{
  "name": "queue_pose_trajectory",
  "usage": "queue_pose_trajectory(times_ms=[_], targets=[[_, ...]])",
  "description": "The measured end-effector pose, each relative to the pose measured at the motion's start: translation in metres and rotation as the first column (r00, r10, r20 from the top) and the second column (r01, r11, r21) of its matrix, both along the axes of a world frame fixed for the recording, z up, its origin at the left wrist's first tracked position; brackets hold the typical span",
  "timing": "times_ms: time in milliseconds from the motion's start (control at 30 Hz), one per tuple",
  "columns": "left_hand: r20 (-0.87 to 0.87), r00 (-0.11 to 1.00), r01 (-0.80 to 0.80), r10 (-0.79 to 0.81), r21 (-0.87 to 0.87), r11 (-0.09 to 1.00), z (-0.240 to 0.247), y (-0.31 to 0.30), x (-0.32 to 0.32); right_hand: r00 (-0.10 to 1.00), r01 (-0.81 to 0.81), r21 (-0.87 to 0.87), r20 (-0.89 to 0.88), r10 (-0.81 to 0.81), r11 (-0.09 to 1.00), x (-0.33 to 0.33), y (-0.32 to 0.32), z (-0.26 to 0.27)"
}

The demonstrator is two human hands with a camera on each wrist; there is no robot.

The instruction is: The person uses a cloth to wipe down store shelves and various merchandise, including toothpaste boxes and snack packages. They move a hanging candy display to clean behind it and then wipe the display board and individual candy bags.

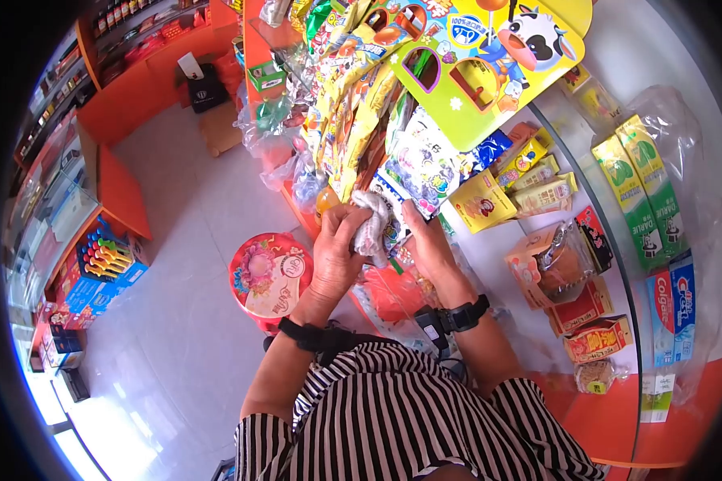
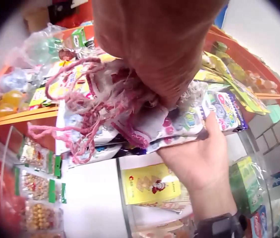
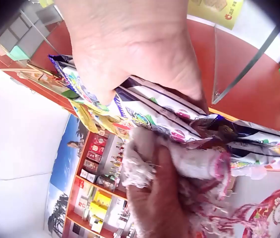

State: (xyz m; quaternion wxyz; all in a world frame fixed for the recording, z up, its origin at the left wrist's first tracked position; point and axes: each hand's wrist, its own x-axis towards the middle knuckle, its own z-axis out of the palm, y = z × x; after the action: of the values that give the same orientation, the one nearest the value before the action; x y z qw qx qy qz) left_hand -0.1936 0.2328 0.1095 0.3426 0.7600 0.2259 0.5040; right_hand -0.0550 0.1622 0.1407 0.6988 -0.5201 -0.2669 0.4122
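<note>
In the head view my left hand (image 1: 337, 244) grips a bunched, frayed white-and-pink cloth (image 1: 371, 228) against snack packets. My right hand (image 1: 430, 247) holds the near edge of these white and dark-blue packets (image 1: 429, 156), which carry pictures of berries. From the left wrist, the cloth (image 2: 97, 106) trails loose pink threads over the packets (image 2: 182, 124), and the right hand (image 2: 199, 161) supports them from below, thumb on top. Seen from the right wrist, several packets (image 3: 152, 109) stand in a row under that hand's grip, with the cloth (image 3: 197, 161) pressed at their side.
A yellow display box (image 1: 537, 40) with a cow stands beyond the hands, beside long yellow snack bags (image 1: 353, 120). On the right, the glass counter holds a yellow packet (image 1: 483, 202), small boxes and toothpaste boxes (image 1: 658, 196). A round red stool (image 1: 269, 276) stands at left.
</note>
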Motion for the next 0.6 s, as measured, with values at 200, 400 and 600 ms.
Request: queue_pose_trajectory(times_ms=[200,400,600], targets=[[-0.153,0.988,-0.028,0.009,-0.118,0.993,-0.057,-0.005,-0.011,0.995,-0.078,0.008,0.056,0.077,0.997,-0.003,-0.004,0.0],[-0.196,0.98,-0.035,-0.021,-0.28,0.959,-0.077,-0.003,-0.022,0.984,-0.118,-0.082,0.127,0.128,0.99,-0.007,-0.001,-0.025],[0.172,0.961,-0.005,0.218,-0.774,0.633,-0.088,0.005,-0.043,0.983,-0.176,-0.056,0.047,0.179,0.983,-0.012,0.003,-0.041]])
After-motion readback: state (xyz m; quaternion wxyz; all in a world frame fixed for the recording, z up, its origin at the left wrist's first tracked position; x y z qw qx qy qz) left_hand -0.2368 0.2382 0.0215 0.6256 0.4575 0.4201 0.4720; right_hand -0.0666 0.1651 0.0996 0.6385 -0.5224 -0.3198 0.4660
